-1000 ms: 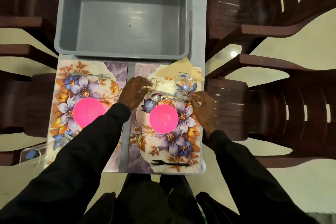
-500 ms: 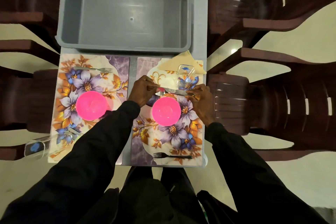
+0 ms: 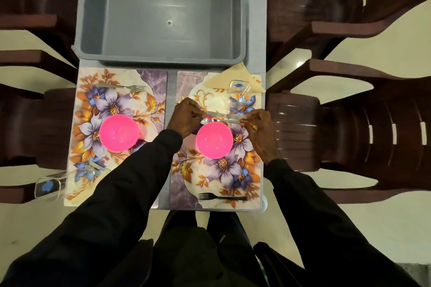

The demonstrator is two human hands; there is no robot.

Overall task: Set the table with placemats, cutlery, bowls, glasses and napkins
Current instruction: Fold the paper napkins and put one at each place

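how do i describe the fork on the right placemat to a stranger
Find the big grey tub; two floral placemats lie before it. On the right placemat, the fork lies alone between the pink bowl and the edge nearest the person. The other fork lies on the left placemat, near the tub.

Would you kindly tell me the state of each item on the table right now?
grey tub: empty.
left bowl: upright, empty.
right bowl: upright, empty.
right glass: standing, empty.
left glass: standing, empty.
napkin: folded.
knife: left hand pinches one end.
spoon: right hand pinches handle.
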